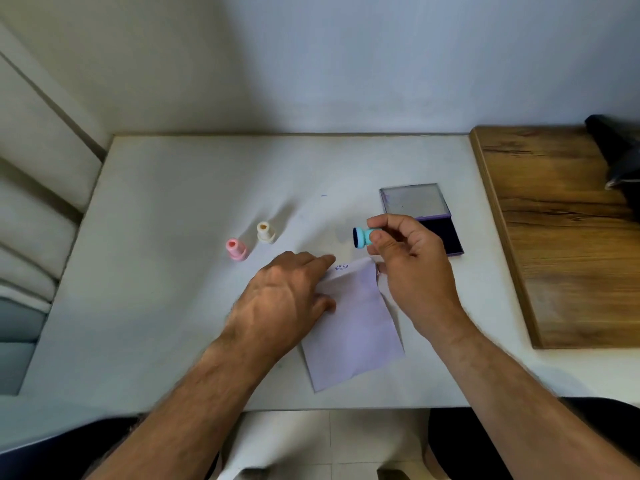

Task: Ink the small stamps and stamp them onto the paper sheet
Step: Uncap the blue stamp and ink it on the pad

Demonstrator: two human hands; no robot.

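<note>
Paper (353, 323) lies nearest me on the white tabletop (173, 306), pale lilac, rectangular, turned a bit off square, a near corner by the table edge. One blue smiley print (341, 267) sits at its far edge, small, round outline, two eyes and a mouth. Far right corner of the sheet curls up slightly.

My left hand (284, 299) lies flat on the paper's left side, fingers straight and together, pressing down, fingertips just beside the print.

My right hand (408, 261) is above the paper's far right corner, thumb and fingers curled round the teal stamp (363, 237). Stamp is held off the surface, tipped sideways, round face pointing left; the face is dark blue with ink, the body teal with a flared rim. Handle end is hidden in my fingers.

Behind that hand is the ink pad (446, 237), open, dark navy pad partly covered by my hand, clear purple-edged lid (414, 199) tilted up behind it.

Left of the paper, well apart from it: pink stamp (236, 249) and cream stamp (266, 232), both upright, near each other, cream one farther. Both short, with wide bases.

Wooden board (554, 237) on the far right.
</note>
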